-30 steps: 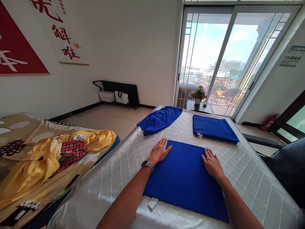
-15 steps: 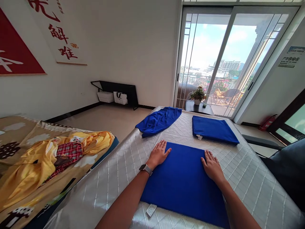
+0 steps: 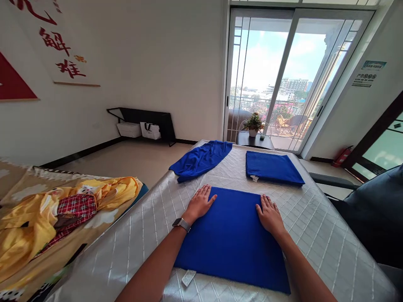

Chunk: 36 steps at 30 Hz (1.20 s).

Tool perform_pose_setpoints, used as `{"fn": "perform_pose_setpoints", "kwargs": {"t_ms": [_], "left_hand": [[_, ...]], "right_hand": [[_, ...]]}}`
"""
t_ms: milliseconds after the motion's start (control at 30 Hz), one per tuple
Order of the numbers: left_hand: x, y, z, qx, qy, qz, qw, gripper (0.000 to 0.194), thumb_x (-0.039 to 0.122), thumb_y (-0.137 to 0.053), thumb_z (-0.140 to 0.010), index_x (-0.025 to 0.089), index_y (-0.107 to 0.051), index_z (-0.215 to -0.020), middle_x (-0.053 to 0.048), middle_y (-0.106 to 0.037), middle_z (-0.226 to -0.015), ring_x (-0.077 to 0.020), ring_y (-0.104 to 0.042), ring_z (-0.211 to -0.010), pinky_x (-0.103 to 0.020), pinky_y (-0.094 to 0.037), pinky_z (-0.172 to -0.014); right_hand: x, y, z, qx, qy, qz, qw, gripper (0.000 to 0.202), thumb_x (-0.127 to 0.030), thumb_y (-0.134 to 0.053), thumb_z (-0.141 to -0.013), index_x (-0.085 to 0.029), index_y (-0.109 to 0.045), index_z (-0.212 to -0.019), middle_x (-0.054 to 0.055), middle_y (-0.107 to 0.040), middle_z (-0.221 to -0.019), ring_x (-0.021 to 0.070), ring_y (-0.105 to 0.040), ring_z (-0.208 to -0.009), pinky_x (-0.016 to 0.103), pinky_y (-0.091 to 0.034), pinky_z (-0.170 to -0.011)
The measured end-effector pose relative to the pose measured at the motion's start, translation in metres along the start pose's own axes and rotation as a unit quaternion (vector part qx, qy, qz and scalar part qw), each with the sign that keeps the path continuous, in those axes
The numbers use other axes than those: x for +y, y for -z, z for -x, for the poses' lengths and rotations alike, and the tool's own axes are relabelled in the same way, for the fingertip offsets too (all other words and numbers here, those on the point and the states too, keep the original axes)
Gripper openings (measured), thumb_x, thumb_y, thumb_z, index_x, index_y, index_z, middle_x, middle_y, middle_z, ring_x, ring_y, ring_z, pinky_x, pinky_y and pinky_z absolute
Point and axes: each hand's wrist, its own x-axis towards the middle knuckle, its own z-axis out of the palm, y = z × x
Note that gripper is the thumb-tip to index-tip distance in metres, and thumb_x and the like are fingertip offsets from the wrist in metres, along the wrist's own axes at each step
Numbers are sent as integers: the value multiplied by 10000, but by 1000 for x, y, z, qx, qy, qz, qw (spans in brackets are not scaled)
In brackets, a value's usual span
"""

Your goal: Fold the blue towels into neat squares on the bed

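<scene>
A blue cloth (image 3: 233, 239), folded into a flat rectangle, lies in front of me with a white label (image 3: 189, 277) sticking out at its near left edge. My left hand (image 3: 200, 204) rests flat on its far left corner, fingers stretched out, a watch on the wrist. On the far right corner my right hand (image 3: 270, 214) also lies flat and open. Beyond them sit a second folded blue cloth (image 3: 273, 167) at the right and a crumpled blue cloth (image 3: 203, 159) at the left.
All the cloths lie on a silvery quilted mattress (image 3: 132, 247). To the left, yellow clothing (image 3: 31, 218) with red plaid covers part of another bed. A potted plant (image 3: 253, 123) stands on a small table by the glass door. A dark chair (image 3: 374, 209) is at the right.
The view has turned slightly to the right, so everything appears shifted left. Both hands stay flat at the same corners of the folded cloth.
</scene>
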Motion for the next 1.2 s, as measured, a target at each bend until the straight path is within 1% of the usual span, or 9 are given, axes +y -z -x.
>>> {"fn": "perform_pose_setpoints", "kwargs": {"t_ms": [367, 467, 567, 667, 733, 900, 1000, 1100, 1200], "left_hand": [[-3, -6, -2, 7, -8, 6, 1000, 752, 626, -247, -1021, 108, -367, -1555, -148, -329, -1630, -273, -275, -1520, -450, -225, -1251], [0, -2, -1, 16, -4, -4, 1000, 728, 600, -266, -1026, 103, -382, -1546, -152, -324, -1632, -282, -266, -1522, -464, -218, -1254], [7, 7, 1, 53, -23, -14, 998, 659, 565, -297, -1030, 168, -401, -1546, -106, -347, -1631, -287, -264, -1523, -478, -205, -1259], [30, 13, 5, 57, -64, -21, 996, 614, 538, -296, -1039, 188, -447, -1521, -97, -402, -1605, -279, -326, -1499, -456, -253, -1244], [58, 11, 7, 37, -107, -11, 993, 619, 542, -265, -1047, 174, -489, -1492, -113, -453, -1571, -268, -380, -1473, -436, -305, -1221], [149, -17, 5, 17, -244, 31, 969, 646, 578, -223, -1047, 189, -482, -1493, -119, -467, -1558, -244, -393, -1467, -424, -311, -1212], [188, -35, -5, 21, -251, 52, 966, 694, 593, -193, -1044, 149, -432, -1521, -143, -438, -1572, -246, -359, -1485, -429, -283, -1226], [202, -47, -15, 5, -218, 64, 974, 743, 601, -146, -1040, 109, -394, -1539, -161, -417, -1581, -249, -337, -1495, -430, -272, -1231], [195, -52, -17, -9, -203, 61, 977, 744, 602, -137, -1039, 118, -369, -1554, -149, -395, -1596, -244, -309, -1508, -427, -255, -1239]], "right_hand": [[5, -5, -2, 4, 10, 2, 1000, 670, -460, -151, -1033, -124, -166, -1613, 27, -149, -1686, 189, -81, -1555, 409, -77, -1255], [3, 0, 0, -2, 9, -3, 1000, 682, -473, -146, -1033, -111, -162, -1611, 33, -142, -1686, 188, -80, -1555, 406, -82, -1254], [1, 4, 2, -12, 7, -11, 1000, 682, -469, -130, -1033, -107, -153, -1611, 39, -119, -1688, 189, -52, -1557, 414, -62, -1254], [0, 6, 2, -17, 4, -17, 1000, 679, -461, -129, -1033, -105, -142, -1611, 42, -110, -1690, 186, -43, -1557, 413, -49, -1254], [-1, 6, 2, -15, 3, -20, 1000, 679, -461, -136, -1033, -104, -146, -1611, 43, -114, -1689, 185, -55, -1557, 417, -55, -1254], [0, 5, 3, -1, 15, -6, 1000, 661, -418, -164, -1035, -87, -165, -1607, 67, -128, -1687, 199, -65, -1557, 424, -81, -1251], [4, 2, 4, -6, 33, 18, 999, 621, -338, -199, -1029, -125, -183, -1612, 49, -117, -1691, 200, -48, -1558, 416, -84, -1249], [7, -1, 4, -8, 39, 36, 999, 611, -275, -222, -1015, -159, -193, -1614, 33, -109, -1694, 201, -34, -1558, 422, -77, -1250], [6, -1, 4, -4, 42, 32, 999, 608, -317, -195, -1027, -147, -206, -1611, 48, -127, -1691, 214, -54, -1558, 437, -96, -1248]]}}
